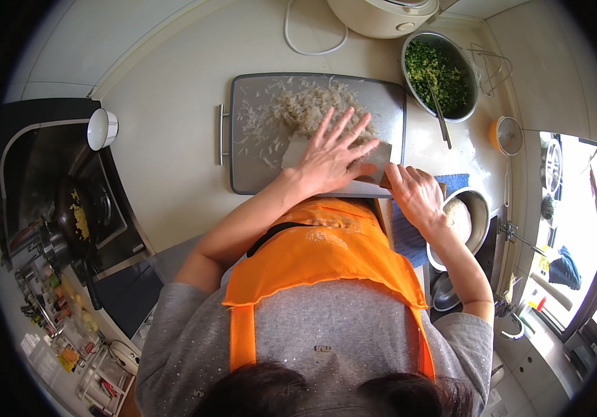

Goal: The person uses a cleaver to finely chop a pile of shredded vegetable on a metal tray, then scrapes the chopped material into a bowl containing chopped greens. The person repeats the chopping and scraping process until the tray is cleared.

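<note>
On a grey cutting board (257, 174) with a dark rim lies a heap of chopped pale, translucent strands (306, 107) that look like glass noodles. Loose bits are scattered to the heap's left. A cleaver (293, 150) lies with its wide blade roughly flat at the near side of the heap. My right hand (417, 194) is closed around its wooden handle at the board's near right corner. Spread wide, my left hand (334, 154) rests over the blade, its fingertips reaching towards the strands. The blade's middle is hidden under that hand.
Behind right stands a metal bowl (473, 107) of chopped greens with yellow bits and chopsticks (440, 117). A bowl of dough (457, 219) is beside my right forearm, near a blue cloth (408, 234). Leftward are a white cup (102, 129) and a wok (64, 203); a rice cooker (382, 18) stands behind.
</note>
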`<state>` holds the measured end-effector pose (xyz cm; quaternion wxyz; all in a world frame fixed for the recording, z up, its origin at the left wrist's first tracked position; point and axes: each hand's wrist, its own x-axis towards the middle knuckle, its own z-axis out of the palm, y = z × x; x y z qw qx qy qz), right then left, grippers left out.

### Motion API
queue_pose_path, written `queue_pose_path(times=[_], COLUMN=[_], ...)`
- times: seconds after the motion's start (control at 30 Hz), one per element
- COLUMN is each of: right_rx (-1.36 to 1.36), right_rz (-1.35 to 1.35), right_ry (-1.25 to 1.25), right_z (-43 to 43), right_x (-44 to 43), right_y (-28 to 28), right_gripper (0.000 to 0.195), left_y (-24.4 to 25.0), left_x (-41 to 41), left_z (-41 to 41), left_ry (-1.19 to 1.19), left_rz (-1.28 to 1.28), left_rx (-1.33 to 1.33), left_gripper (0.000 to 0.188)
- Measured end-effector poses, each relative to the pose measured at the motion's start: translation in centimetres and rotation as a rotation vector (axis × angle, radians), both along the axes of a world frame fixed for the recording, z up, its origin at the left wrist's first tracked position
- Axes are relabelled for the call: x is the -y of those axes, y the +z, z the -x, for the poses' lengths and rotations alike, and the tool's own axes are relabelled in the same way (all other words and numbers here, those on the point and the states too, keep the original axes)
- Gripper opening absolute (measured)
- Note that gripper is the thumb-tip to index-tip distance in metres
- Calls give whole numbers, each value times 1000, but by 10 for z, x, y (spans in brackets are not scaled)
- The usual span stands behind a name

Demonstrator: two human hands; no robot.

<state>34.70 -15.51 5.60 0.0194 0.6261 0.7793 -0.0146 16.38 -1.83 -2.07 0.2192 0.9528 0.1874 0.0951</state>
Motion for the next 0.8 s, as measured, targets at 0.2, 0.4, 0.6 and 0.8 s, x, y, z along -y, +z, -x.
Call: queue_pose_path(times=[0.2,0.4,0.6,0.8], right_rx=[43,18,44,47], right_rz=[-18,-29,-25,-15], right_ry=[5,-72,-89,-90], right_z=[-6,-26,-24,-23], right_x=[10,19,17,15], right_y=[10,20,19,17], right_gripper=[27,23,26,34], left_y=[-27,-24,-7,19], left_x=[-31,-49,-21,-7], left_z=[43,85,56,32], left_ry=[120,275,128,-43], left_rz=[-10,96,-21,60], left_rx=[-313,-320,-115,83], left_gripper=[75,82,80,34])
